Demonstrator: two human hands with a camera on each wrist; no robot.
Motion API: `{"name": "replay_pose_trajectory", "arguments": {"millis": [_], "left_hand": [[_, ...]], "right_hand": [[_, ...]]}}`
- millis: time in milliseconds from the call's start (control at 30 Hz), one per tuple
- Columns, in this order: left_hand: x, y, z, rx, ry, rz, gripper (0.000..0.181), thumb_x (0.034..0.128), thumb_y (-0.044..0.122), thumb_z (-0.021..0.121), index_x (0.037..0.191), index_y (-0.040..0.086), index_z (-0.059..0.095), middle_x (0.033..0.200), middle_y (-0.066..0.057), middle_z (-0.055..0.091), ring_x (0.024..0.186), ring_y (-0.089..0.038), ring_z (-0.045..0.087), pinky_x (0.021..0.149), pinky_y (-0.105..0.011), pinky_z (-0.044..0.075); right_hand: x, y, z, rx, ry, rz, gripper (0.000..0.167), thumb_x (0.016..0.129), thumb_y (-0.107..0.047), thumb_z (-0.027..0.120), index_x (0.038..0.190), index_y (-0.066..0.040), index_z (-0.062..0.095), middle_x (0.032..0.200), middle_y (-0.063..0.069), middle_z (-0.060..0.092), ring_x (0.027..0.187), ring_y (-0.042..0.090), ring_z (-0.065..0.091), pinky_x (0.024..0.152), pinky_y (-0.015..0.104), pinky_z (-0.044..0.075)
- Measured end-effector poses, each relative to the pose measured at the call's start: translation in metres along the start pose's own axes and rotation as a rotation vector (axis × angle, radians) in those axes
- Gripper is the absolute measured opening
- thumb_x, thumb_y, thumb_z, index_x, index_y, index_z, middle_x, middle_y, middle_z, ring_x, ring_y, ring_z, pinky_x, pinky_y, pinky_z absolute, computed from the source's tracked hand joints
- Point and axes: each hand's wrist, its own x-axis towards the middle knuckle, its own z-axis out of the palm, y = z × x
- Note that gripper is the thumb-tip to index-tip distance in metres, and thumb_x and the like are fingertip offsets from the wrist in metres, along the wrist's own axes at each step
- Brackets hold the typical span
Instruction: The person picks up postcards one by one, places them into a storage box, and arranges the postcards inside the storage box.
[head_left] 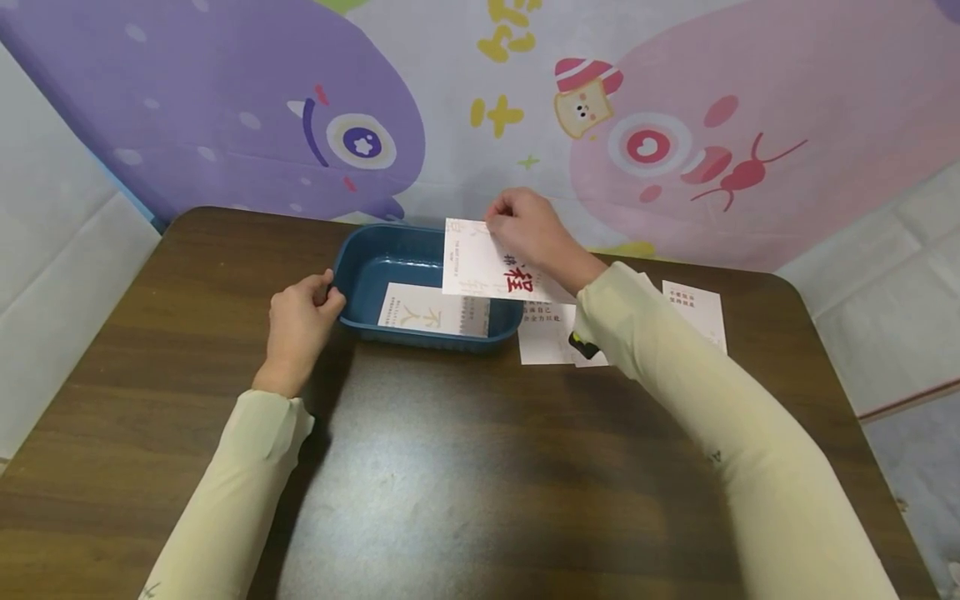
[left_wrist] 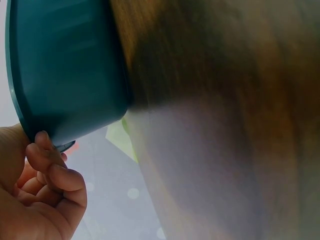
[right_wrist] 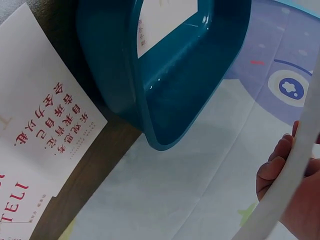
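Observation:
A teal plastic basin (head_left: 431,340) stands near the back of the table, with printed paper cards (head_left: 420,308) lying inside it. My left hand (head_left: 300,321) pinches the basin's left rim between thumb and fingers; the left wrist view shows the same hand (left_wrist: 47,185) at the basin's corner. Above the basin's right side, my right hand (head_left: 536,233) pinches a white card (head_left: 476,267) with large red characters by its far edge. In the right wrist view that card (right_wrist: 290,170) is seen nearly edge-on, covering part of the hand (right_wrist: 305,195).
More printed cards (head_left: 543,337) lie on the table (head_left: 420,467) right of the basin, partly hidden by the right sleeve. Another card (head_left: 693,308) lies farther right. A cartoon-printed cloth (head_left: 465,125) hangs behind the table's back edge.

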Motion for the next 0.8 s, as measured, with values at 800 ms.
{"name": "replay_pose_trajectory", "arguments": {"millis": [800], "left_hand": [[0.0, -0.001, 0.002, -0.006, 0.046, 0.023, 0.03, 0.0886, 0.012, 0.052, 0.11, -0.005, 0.065, 0.073, -0.017, 0.062, 0.066, -0.026, 0.05, 0.057, -0.031, 0.035]], "right_hand": [[0.012, -0.016, 0.015, -0.022, -0.026, -0.02, 0.024, 0.091, -0.02, 0.045, 0.098, -0.006, 0.064, 0.1, 0.006, 0.062, 0.088, 0.018, 0.053, 0.078, 0.028, 0.042]]}}
